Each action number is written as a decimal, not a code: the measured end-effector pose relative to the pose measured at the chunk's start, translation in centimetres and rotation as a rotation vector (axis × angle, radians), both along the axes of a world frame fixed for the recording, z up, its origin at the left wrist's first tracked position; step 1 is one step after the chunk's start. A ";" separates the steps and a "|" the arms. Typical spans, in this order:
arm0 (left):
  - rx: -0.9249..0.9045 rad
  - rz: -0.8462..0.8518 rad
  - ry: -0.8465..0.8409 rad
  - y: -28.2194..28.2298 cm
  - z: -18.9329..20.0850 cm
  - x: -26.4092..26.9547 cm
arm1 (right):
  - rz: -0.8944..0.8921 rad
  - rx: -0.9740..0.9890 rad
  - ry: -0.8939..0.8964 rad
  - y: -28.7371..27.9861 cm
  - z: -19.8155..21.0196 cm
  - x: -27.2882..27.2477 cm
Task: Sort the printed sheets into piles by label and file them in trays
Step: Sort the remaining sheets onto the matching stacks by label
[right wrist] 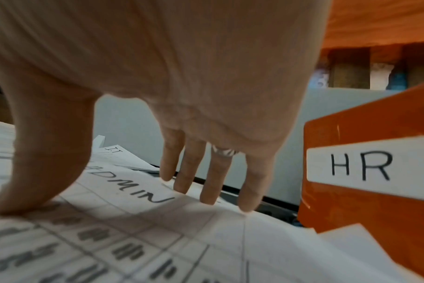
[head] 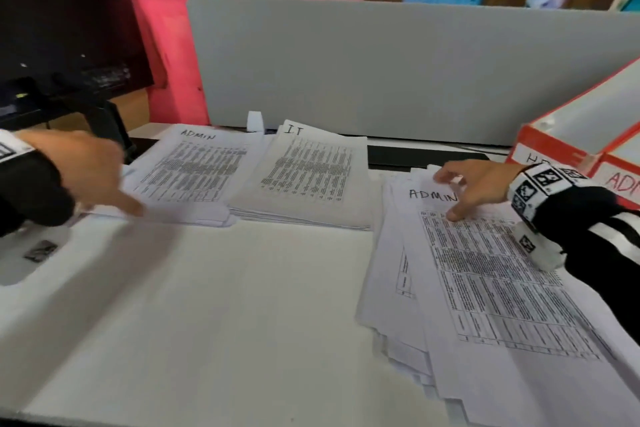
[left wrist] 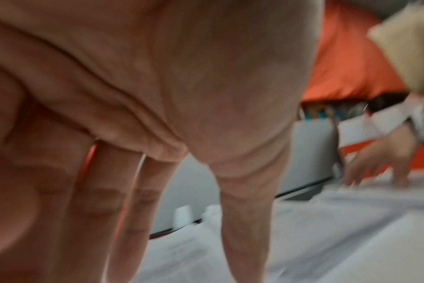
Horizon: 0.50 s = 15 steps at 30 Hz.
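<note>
Two sorted piles lie at the back of the white desk: one headed ADMIN (head: 194, 177) and one headed IT (head: 308, 177). A loose unsorted stack (head: 485, 288) lies at the right, its top sheet (right wrist: 138, 226) headed ADMIN. My left hand (head: 93, 170) hovers over the left edge of the ADMIN pile, fingers straight, holding nothing; the left wrist view is blurred. My right hand (head: 474, 184) rests on the top sheet of the unsorted stack, with the thumb (right wrist: 36, 172) and straight fingertips (right wrist: 249, 199) pressing near its heading.
Orange trays stand at the right, one labelled HR (right wrist: 361, 166), another partly read as ADM (head: 623, 180). A grey divider panel (head: 415, 73) closes the back of the desk. A dark monitor (head: 62, 17) stands at the far left.
</note>
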State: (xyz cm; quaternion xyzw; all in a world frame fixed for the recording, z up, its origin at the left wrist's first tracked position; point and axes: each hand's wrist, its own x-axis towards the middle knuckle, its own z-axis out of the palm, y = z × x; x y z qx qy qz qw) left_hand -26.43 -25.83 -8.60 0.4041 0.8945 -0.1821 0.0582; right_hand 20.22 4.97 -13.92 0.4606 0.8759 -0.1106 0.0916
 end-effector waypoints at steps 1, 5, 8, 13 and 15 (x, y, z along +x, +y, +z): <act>0.009 -0.030 -0.111 0.2 1.1 5.7 | 0.007 -0.021 -0.003 0.3 0.0 -0.1; 0.221 -0.320 -0.292 8.2 -0.1 15.6 | 0.006 -0.056 0.010 1.3 0.1 -0.2; 0.325 -0.494 -0.392 14.7 -2.0 21.3 | 0.029 -0.029 0.038 1.8 0.3 -0.5; 0.358 -0.607 -0.544 21.8 -3.9 26.9 | 0.142 0.013 0.339 3.0 0.9 0.7; 0.384 -0.642 -0.588 23.0 -3.9 27.9 | 0.166 -0.036 0.407 3.2 1.5 1.7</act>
